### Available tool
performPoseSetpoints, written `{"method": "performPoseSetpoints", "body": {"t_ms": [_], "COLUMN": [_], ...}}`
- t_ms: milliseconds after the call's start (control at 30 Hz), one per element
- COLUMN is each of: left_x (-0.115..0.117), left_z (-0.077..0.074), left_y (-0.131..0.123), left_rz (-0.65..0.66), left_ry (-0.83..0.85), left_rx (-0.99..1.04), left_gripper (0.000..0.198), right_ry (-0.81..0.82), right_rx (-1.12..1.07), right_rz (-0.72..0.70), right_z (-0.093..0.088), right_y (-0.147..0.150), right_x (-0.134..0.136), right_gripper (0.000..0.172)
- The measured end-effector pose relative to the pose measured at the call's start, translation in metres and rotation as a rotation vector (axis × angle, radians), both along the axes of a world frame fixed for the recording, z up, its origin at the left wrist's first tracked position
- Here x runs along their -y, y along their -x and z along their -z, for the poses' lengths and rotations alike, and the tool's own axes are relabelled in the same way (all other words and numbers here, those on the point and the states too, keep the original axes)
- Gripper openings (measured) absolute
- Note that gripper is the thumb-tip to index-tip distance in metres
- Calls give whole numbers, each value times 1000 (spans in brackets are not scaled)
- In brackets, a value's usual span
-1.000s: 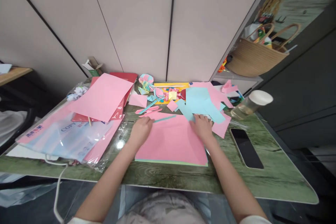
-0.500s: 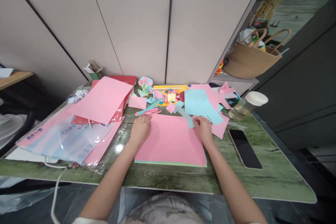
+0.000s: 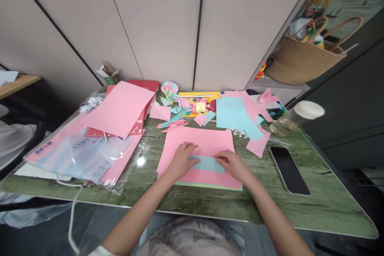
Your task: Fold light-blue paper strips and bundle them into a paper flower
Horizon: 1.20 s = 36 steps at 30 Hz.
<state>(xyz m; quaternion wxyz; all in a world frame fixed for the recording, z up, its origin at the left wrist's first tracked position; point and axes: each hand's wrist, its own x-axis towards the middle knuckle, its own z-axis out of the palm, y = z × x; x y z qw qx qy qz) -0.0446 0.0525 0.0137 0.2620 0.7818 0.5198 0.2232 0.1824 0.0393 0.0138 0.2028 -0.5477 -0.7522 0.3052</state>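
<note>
A small light-blue paper strip [image 3: 208, 164] lies on a pink sheet [image 3: 201, 142] in front of me. My left hand [image 3: 181, 159] pinches the strip's left end with curled fingers. The strip's right end is held by my right hand [image 3: 234, 164], fingers closed on it. The pink sheet rests on a pale green sheet [image 3: 210, 186] whose edge shows along the near side.
A black phone [image 3: 288, 169] lies right of the sheets, a capped glass jar [image 3: 295, 118] behind it. Blue and pink paper offcuts [image 3: 240, 114] and folded pieces [image 3: 180, 106] crowd the back. A plastic paper pack [image 3: 75, 154] and pink sheet [image 3: 120, 108] sit left. A woven basket [image 3: 306, 62] stands on a shelf.
Both hands came back from the far edge of the pink sheet toward me, bringing a blue strip now held between them at the sheet's near part.
</note>
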Motion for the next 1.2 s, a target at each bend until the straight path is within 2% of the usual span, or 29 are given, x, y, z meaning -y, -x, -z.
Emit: {"method": "performPoseSetpoints", "body": {"t_ms": [33, 167, 233, 400, 500, 667, 967, 1067, 1133, 1200], "left_x": [-6, -21, -22, -13, -2, 12, 19, 21, 21, 19], "left_z": [3, 7, 7, 12, 19, 25, 26, 26, 23, 18], "left_y": [-1, 1, 4, 10, 14, 23, 33, 33, 30, 26], "left_rz": [16, 113, 153, 237, 301, 465, 568, 528, 409, 227], "left_ry": [0, 75, 94, -30, -189, -438, -542, -489, -377, -173], "left_rx": [-26, -68, -56, -68, -186, -396, -452, -343, -173, 27], "left_gripper": [44, 15, 11, 13, 16, 22, 23, 22, 21, 20], "right_ry": [3, -29, -76, -275, -392, -520, -613, -573, -516, -476], "right_rx": [9, 42, 63, 221, 331, 426, 463, 397, 311, 236], "right_rz": [6, 25, 21, 31, 13, -94, -232, -212, -131, -17], "right_z": [3, 9, 12, 16, 18, 24, 31, 31, 28, 21], "right_y": [-1, -5, -8, -9, -8, -12, -15, -16, -16, -13], "right_x": [-4, -11, -11, 5, 20, 40, 59, 61, 59, 56], "right_gripper": [17, 16, 15, 13, 15, 24, 35, 35, 31, 29]}}
